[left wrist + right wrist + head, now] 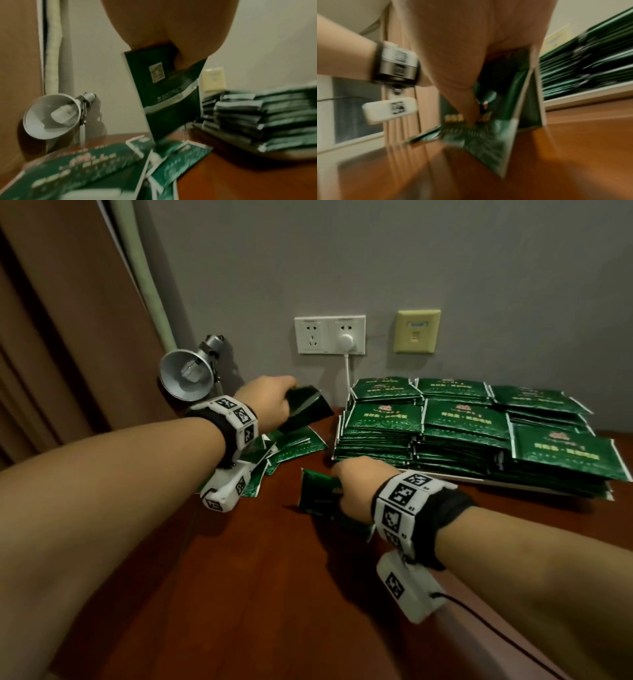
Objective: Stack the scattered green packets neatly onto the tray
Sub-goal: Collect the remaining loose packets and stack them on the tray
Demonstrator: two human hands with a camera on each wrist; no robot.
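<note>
Both hands grip packets: left hand (pixel 270 402) pinches a dark packet (pixel 306 409) above the loose packets (pixel 291 445) on the table (pixel 239 594), right hand (pixel 354 486) clutches several packets (pixel 318 494) beside the stacked tray (pixel 548 486).

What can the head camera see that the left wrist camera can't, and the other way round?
Only the head view shows both hands, left and right, each holding packets, and the white sockets. Only the left wrist view shows the square code on the back of the left hand's packet. Both show the lamp, the loose packets on the table, and the stacks on the tray.
</note>
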